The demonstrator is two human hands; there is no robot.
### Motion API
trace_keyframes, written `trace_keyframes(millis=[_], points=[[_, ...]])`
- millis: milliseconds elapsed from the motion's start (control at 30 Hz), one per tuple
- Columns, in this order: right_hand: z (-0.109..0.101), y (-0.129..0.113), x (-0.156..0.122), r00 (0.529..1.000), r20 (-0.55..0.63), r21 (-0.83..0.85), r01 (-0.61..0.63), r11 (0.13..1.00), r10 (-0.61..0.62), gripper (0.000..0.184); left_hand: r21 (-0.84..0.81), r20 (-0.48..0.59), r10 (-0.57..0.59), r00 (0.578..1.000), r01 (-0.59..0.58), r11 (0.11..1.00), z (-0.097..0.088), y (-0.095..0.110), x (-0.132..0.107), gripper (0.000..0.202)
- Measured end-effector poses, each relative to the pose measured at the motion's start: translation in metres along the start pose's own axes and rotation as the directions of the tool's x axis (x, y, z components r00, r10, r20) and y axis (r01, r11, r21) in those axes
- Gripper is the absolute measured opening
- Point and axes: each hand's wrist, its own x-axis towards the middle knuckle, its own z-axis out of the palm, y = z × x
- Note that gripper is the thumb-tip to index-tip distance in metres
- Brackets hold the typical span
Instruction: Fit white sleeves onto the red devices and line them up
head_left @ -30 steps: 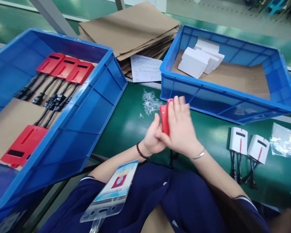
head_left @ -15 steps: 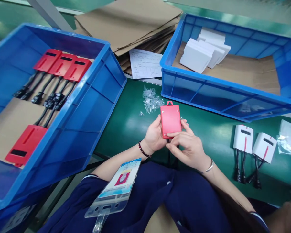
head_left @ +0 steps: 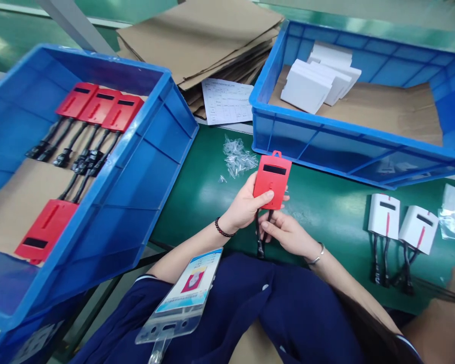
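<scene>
My left hand [head_left: 246, 205] grips a red rectangular module [head_left: 272, 179] by its lower left corner, thumb across its face, black slot side up. Two black cables [head_left: 260, 237] hang from the module's bottom edge. My right hand [head_left: 286, 233] is closed around those cables just beneath the module. Both hands hover over the green table [head_left: 326, 207], in front of the right blue crate [head_left: 349, 151].
A left blue crate [head_left: 147, 151] holds several red modules [head_left: 98, 108] with black cables on cardboard. The right crate holds white boxes [head_left: 318, 81]. Two white modules [head_left: 402, 227] lie at right, beside a clear bag [head_left: 453, 217]. Small clear bags [head_left: 237, 159], a paper sheet [head_left: 227, 101] and stacked cardboard [head_left: 205, 35] lie behind.
The red module was turned over from its plain back to its slotted face and lifted slightly. My right hand slid down from the module's bottom edge onto the cables.
</scene>
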Motion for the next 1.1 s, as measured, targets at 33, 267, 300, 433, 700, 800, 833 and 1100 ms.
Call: trace_keyframes(millis=[33, 267, 300, 433, 700, 800, 833, 1100], points=[[-0.007, -0.003, -0.002, 1.0, -0.017, -0.104, -0.02, 0.994, 0.018, 0.028, 0.028, -0.003, 0.001, 1.0, -0.001, 1.0, -0.002, 0.003, 0.0, 0.061], [-0.04, -0.033, 0.003, 0.682, -0.456, -0.66, 0.172, 0.732, -0.572, 0.01, 0.267, 0.072, -0.071, 0.995, 0.049, 0.962, -0.009, 0.012, -0.005, 0.059], [-0.041, -0.036, 0.007, 0.652, -0.428, -0.706, 0.191, 0.682, -0.626, 0.009, 0.301, 0.084, -0.081, 0.993, 0.052, 0.952, -0.007, 0.01, -0.007, 0.059], [-0.042, -0.042, 0.016, 0.672, -0.384, -0.75, 0.174, 0.639, -0.633, 0.006, 0.515, 0.071, -0.041, 0.997, -0.001, 0.857, 0.002, 0.004, -0.015, 0.059], [-0.044, -0.039, 0.016, 0.761, -0.458, -0.513, 0.196, 0.836, -0.459, 0.004, 0.729, 0.072, -0.031, 0.997, -0.031, 0.684, 0.012, 0.013, -0.019, 0.058], [-0.045, -0.041, 0.016, 0.788, -0.467, -0.446, 0.181, 0.877, -0.4, 0.005, 0.738, 0.065, -0.026, 0.998, -0.031, 0.674, 0.016, 0.013, -0.02, 0.057], [-0.046, -0.042, 0.015, 0.794, -0.468, -0.434, 0.177, 0.883, -0.389, 0.005, 0.74, 0.067, -0.022, 0.997, -0.035, 0.671, 0.017, 0.013, -0.021, 0.057], [-0.051, -0.047, 0.015, 0.818, -0.429, -0.433, 0.185, 0.882, -0.382, 0.006, 0.775, 0.08, -0.039, 0.996, -0.037, 0.631, 0.016, 0.011, -0.024, 0.055]])
